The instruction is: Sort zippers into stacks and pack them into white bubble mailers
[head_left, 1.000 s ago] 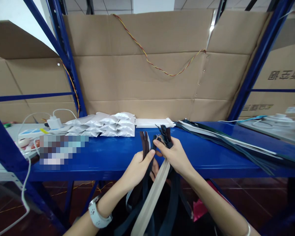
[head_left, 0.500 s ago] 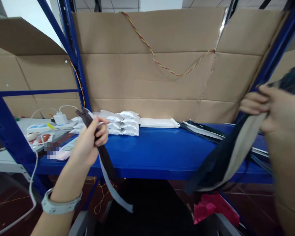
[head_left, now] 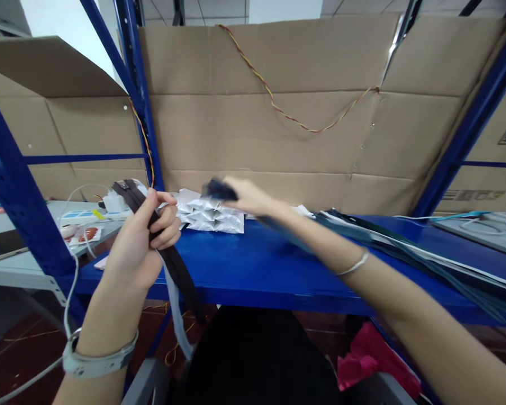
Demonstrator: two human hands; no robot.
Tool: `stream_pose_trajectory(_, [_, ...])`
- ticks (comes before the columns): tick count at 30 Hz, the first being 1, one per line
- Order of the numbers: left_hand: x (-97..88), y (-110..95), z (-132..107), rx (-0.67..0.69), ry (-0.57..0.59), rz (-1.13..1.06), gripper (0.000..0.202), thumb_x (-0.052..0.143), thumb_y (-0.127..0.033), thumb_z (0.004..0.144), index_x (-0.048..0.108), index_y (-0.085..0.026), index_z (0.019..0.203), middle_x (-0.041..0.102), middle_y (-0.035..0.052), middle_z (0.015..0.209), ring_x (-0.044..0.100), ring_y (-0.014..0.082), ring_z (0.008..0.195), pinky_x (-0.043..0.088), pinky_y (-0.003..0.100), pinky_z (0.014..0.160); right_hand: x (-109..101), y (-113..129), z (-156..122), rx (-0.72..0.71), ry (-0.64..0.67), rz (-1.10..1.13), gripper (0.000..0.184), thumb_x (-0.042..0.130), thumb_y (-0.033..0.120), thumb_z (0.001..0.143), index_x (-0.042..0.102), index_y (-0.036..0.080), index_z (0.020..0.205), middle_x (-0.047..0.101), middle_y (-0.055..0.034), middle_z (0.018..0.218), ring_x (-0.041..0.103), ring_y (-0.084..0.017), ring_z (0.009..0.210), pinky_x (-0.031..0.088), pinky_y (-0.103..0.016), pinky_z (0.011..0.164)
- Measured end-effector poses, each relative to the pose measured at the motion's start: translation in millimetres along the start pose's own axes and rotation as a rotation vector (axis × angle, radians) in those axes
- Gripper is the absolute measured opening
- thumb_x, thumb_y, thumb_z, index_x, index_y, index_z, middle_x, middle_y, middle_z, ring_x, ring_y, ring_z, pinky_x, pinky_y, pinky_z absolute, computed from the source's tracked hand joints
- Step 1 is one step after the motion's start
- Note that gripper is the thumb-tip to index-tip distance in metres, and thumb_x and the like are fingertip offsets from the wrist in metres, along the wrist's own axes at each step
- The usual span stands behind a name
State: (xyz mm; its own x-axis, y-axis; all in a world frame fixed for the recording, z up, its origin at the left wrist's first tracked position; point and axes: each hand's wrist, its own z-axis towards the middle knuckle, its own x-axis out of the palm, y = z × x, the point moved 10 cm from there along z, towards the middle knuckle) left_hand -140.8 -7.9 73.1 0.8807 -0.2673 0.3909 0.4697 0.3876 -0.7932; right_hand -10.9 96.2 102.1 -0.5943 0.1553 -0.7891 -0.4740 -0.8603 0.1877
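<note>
- Zippers (head_left: 178, 271) are clamped by the left hand's (head_left: 139, 242) fingers, near left; could be dropped if loosened.
- Dark strips (head_left: 220, 190) are gripped by the blurred right hand (head_left: 243, 194), centre; silver packets (head_left: 213, 218) could be knocked by them.

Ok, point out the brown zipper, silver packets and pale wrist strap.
Brown zipper (head_left: 179, 275): head view, stretch below the left hand (head_left: 135, 243).
Silver packets (head_left: 213, 216): head view, front of the stack.
Pale wrist strap (head_left: 101, 365): head view, middle of the band.

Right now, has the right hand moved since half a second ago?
Yes. The right hand has moved to the left: it was in view against the right blue post, and now it appears by the silver packets.
</note>
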Motion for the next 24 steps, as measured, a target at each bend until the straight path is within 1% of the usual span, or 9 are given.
stream_pose_trajectory(2, [2.1,5,1,-0.018,0.01,-0.01,0.032,0.036,-0.03,0.098,0.058,-0.015,0.08,0.019,-0.0073,0.052,0.014,0.0042,0.036,0.018,0.017,0.035,67,7,-4,-0.051,0.273,0.072,0.07,0.075,0.035,0.068,0.046,0.013,0.128,0.055,-0.015,0.127,0.053,-0.029,0.113,0.043,-0.043,0.096])
stream_pose_trajectory(4, [4.2,9,2,-0.024,0.005,-0.026,0.032,0.036,-0.03,0.098,0.058,-0.014,0.079,0.021,-0.0073,0.052,0.016,0.0038,0.036,0.019,0.016,0.035,88,15,-14,-0.068,0.283,0.162,0.072,0.073,0.039,0.071,0.043,0.014,0.132,0.049,-0.0157,0.134,0.046,-0.029,0.121,0.038,-0.045,0.102])
stream_pose_trajectory(8, [15.6,22,0,0.022,-0.051,-0.108,0.032,0.038,-0.032,0.097,0.056,-0.015,0.078,0.025,-0.0069,0.052,0.023,0.0034,0.037,0.024,0.014,0.037,73,37,-43,0.054,0.12,0.644,0.048,0.053,0.043,0.088,0.044,0.016,0.127,0.057,-0.0128,0.121,0.052,-0.022,0.114,0.04,-0.043,0.099])
stream_pose_trajectory(11, [35.2,41,-8,0.013,-0.072,-0.135,0.027,0.044,-0.038,0.094,0.056,-0.017,0.082,0.031,-0.0061,0.054,0.032,0.0042,0.041,0.03,0.014,0.04,75,72,-72,0.148,0.195,1.098,0.049,0.067,0.044,0.078,0.05,0.018,0.116,0.063,-0.0057,0.102,0.058,-0.018,0.102,0.045,-0.038,0.094])
stream_pose_trajectory(13, [49.5,54,-13,-0.032,-0.047,-0.08,0.027,0.047,-0.042,0.092,0.057,-0.018,0.086,0.037,-0.0049,0.057,0.038,0.0053,0.045,0.034,0.014,0.044,82,91,-95,0.229,0.284,1.266,0.039,0.071,0.042,0.075,0.055,0.016,0.099,0.061,0.0004,0.076,0.061,-0.014,0.077,0.051,-0.034,0.082])
stream_pose_trajectory(16, [63.8,69,-16,-0.096,0.057,0.09,0.029,0.047,-0.043,0.092,0.061,-0.018,0.086,0.049,-0.0009,0.065,0.05,0.0092,0.06,0.044,0.018,0.057,87,97,-135,0.378,0.413,1.409,0.028,0.063,0.041,0.083,0.056,0.015,0.089,0.043,0.0091,0.052,0.042,-0.006,0.043,0.051,-0.026,0.055])
stream_pose_trajectory(18, [63.4,78,-14,-0.106,0.104,0.215,0.032,0.046,-0.043,0.092,0.063,-0.017,0.085,0.056,0.0019,0.075,0.055,0.0123,0.075,0.046,0.021,0.071,74,83,-161,0.472,0.38,1.421,0.025,0.057,0.039,0.088,0.058,0.015,0.093,0.036,0.0108,0.049,0.031,-0.003,0.037,0.045,-0.021,0.045])
stream_pose_trajectory(21, [63.4,102,-9,-0.156,0.211,0.38,0.039,0.04,-0.048,0.093,0.065,-0.018,0.095,0.063,0.0064,0.095,0.057,0.0172,0.092,0.046,0.027,0.079,35,53,-191,0.567,0.196,1.374,0.023,0.051,0.037,0.092,0.059,0.015,0.093,0.031,0.0115,0.047,0.02,-0.001,0.033,0.034,-0.016,0.037])
stream_pose_trajectory(24, [87.4,142,-24,-0.302,0.601,0.552,0.041,0.047,-0.05,0.089,0.06,-0.022,0.117,0.06,0.0097,0.118,0.054,0.0221,0.107,0.045,0.034,0.086,-30,19,-214,0.649,-0.161,1.212,0.021,0.051,0.036,0.092,0.06,0.018,0.093,0.023,0.0118,0.047,0.013,-0.002,0.035,0.024,-0.017,0.035])
